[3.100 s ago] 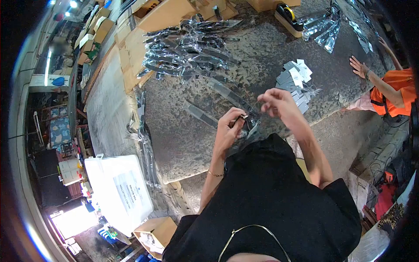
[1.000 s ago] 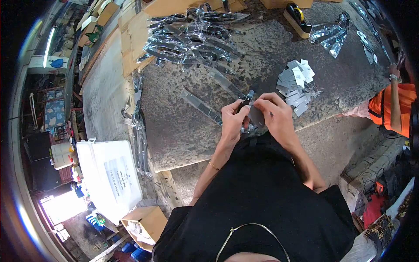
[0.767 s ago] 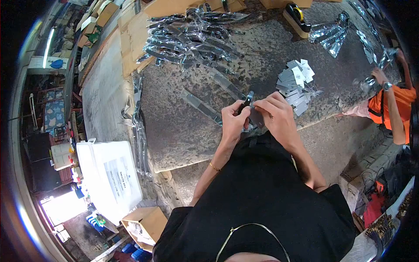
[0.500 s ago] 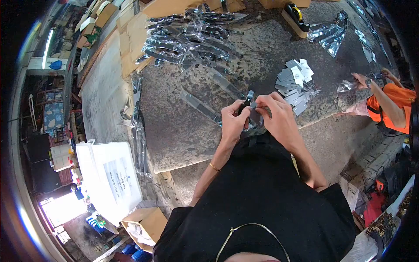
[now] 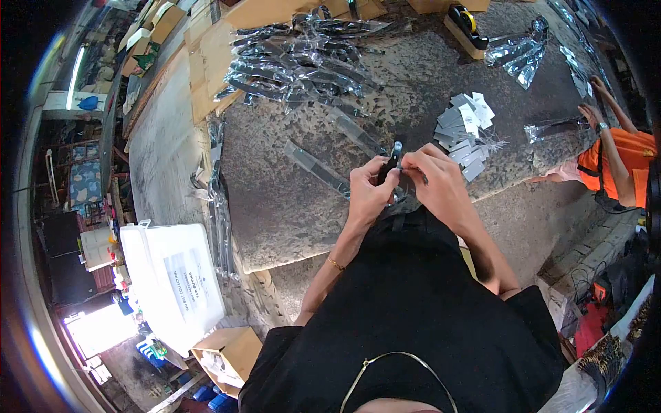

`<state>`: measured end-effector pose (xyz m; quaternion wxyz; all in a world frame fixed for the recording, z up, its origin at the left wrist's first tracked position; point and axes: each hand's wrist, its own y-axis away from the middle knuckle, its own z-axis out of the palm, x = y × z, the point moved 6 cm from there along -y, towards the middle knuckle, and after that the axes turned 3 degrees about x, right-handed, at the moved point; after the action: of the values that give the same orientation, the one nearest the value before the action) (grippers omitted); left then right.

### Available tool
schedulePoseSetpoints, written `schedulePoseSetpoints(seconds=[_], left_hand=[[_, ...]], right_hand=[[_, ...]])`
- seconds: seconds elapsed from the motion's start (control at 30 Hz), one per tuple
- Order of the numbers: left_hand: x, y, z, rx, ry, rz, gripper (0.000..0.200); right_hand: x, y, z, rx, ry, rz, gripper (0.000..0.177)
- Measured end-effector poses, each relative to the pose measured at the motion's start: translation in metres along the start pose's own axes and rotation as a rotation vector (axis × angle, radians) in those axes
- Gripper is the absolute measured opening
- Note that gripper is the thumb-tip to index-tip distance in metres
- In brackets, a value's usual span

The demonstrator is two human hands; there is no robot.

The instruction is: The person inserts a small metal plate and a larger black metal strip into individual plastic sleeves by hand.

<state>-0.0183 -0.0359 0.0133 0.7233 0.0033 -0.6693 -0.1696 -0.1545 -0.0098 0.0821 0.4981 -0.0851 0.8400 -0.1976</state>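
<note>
My left hand (image 5: 370, 193) is closed on a black belt (image 5: 390, 165), whose curled top end sticks up between my two hands. Beside it, my right hand (image 5: 438, 180) pinches something too small to make out against that end. Two belts in clear plastic sleeves, one (image 5: 313, 167) and another (image 5: 359, 134), lie on the dark worktable (image 5: 275, 213) left of and above my hands. A fanned pile of grey and white tags (image 5: 470, 124) with thin strings lies to the upper right of my right hand.
Plastic-wrapped belts (image 5: 296, 62) are heaped at the table's back. A tape dispenser (image 5: 467, 31) and more wrapped items (image 5: 523, 55) lie back right. A co-worker in orange (image 5: 623, 162) is at the right. A white box (image 5: 175, 282) stands left.
The belt end and my fingers have shifted slightly. The co-worker's hands have moved up and right, and a clear-wrapped item now lies on the table near them.
</note>
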Motion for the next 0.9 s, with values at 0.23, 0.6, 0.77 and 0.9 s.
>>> schedulePoseSetpoints(seconds=[0.23, 0.6, 0.77, 0.9], left_hand=[[0.001, 0.004, -0.004, 0.03, -0.084, -0.028, 0.008], [-0.003, -0.003, -0.007, -0.07, -0.057, -0.07, 0.011], [0.001, 0.0, -0.008, -0.095, -0.144, -0.049, 0.014], [0.01, 0.002, -0.007, -0.125, -0.243, -0.061, 0.016]], right_hand=[[0.001, 0.001, 0.007, -0.039, -0.018, -0.039, 0.017], [0.005, -0.004, 0.01, -0.051, 0.059, -0.081, 0.016], [0.009, -0.006, 0.011, -0.16, -0.029, 0.145, 0.016], [0.011, -0.005, 0.014, -0.174, -0.031, 0.173, 0.017]])
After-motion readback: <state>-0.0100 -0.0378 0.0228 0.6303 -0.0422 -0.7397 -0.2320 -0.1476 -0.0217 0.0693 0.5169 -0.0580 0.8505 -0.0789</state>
